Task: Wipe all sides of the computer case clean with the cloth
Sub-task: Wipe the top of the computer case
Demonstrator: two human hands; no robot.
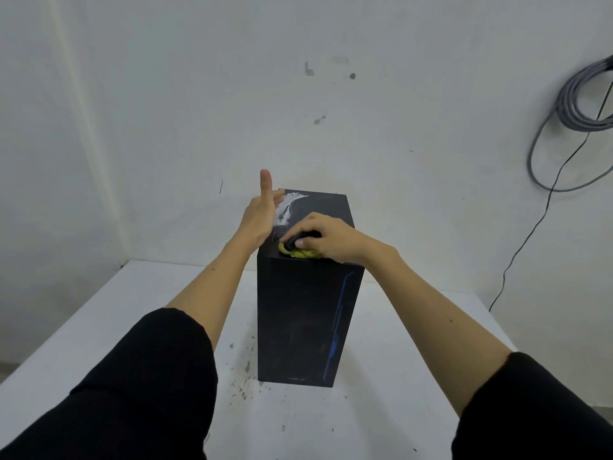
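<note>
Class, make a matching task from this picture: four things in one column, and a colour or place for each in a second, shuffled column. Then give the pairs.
Things:
1. computer case
2. cloth
3. cable coil
4. left hand

Descriptions:
A. grey, hanging on the wall
B. yellow, under the right hand
C. black, upright on the table
D. open, at the case's top left edge

Pairs: 1-C, 2-B, 3-A, 4-D

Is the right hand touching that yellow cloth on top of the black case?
Touching. The head view shows the right hand curled over the cloth, pressing it on the case top.
</note>
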